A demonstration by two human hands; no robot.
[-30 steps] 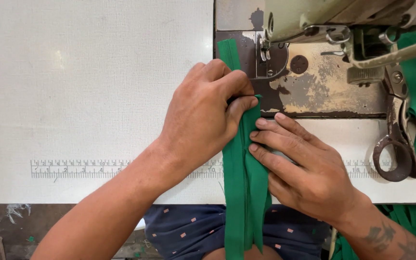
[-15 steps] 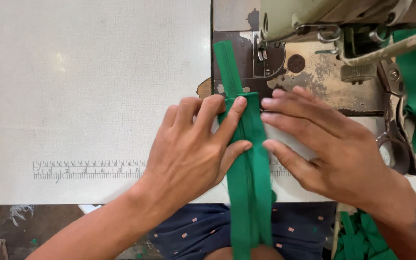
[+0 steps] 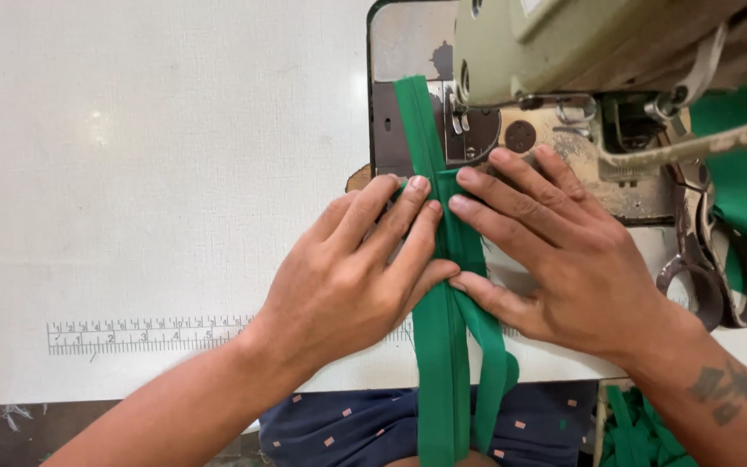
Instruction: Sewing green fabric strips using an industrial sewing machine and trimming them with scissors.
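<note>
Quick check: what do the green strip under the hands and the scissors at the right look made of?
Green strip: seemingly woven cloth, matte; it folds and drapes limply off the table edge. Scissors: likely steel, dull grey and worn, no shine on the loop handles.

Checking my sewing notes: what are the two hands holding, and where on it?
Both the left hand and right hand press flat on the green fabric strip, fingers on its folded edges just before the sewing machine.
</note>
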